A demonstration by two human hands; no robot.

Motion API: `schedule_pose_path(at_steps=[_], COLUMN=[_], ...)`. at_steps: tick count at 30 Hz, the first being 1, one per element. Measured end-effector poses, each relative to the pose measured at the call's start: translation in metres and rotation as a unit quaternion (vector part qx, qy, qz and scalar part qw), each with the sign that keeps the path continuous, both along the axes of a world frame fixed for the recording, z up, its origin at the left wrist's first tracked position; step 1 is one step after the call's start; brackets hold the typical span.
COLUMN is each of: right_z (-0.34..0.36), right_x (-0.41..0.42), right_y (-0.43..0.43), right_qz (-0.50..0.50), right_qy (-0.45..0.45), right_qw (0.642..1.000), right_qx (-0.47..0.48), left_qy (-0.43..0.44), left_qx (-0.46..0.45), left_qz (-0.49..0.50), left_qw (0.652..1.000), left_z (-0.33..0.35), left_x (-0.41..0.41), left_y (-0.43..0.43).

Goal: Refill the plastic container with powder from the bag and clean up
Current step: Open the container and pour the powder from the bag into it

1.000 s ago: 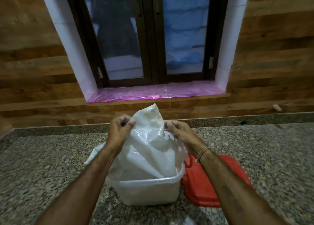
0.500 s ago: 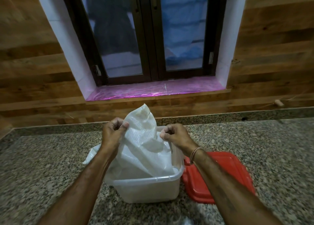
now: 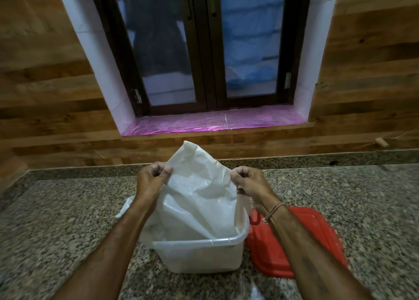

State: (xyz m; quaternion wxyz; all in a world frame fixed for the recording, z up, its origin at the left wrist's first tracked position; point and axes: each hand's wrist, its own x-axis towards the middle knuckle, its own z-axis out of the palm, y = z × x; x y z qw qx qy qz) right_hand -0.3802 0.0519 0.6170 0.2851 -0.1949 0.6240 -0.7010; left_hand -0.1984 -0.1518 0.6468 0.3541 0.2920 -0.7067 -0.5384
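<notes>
Head-worn view, forward and down

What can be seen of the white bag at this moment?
The white bag looks like thin, woven-textured plastic, slightly translucent and heavily creased. It stands in the translucent plastic container, its lower part inside the walls and its top rising to a crumpled peak. A fold spills over the container's left side toward the granite counter. The left hand pinches its left edge and the right hand grips its right edge. Whether powder is leaving it cannot be seen.
</notes>
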Motion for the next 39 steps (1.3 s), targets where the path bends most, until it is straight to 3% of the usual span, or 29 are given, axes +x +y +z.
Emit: schedule_pose_path(at_steps=[9,20,33,35,39], right_z=[0.049,0.044,0.041,0.039,0.015], right_x=[0.005,0.016,0.033,0.034,0.016], right_y=[-0.026,-0.051,-0.054,-0.047,-0.023], right_qz=[0.063,-0.019,-0.034,0.008,0.087], right_qy=[0.159,0.160,0.214,0.198,0.168], right_qw=[0.981,0.986,0.976,0.979,0.981], right_qx=[-0.088,-0.040,-0.021,-0.052,-0.045], left_qy=[-0.030,-0.057,0.003,0.011,0.061], left_qx=[-0.078,-0.101,-0.264,-0.264,-0.162], left_qz=[-0.032,-0.042,-0.059,-0.038,-0.011], left_qw=[0.996,0.992,0.963,0.964,0.985], left_z=[0.016,0.000,0.054,0.052,0.049], left_x=[-0.009,0.005,-0.028,-0.028,-0.023], left_y=[0.007,0.006,0.036,0.038,0.021])
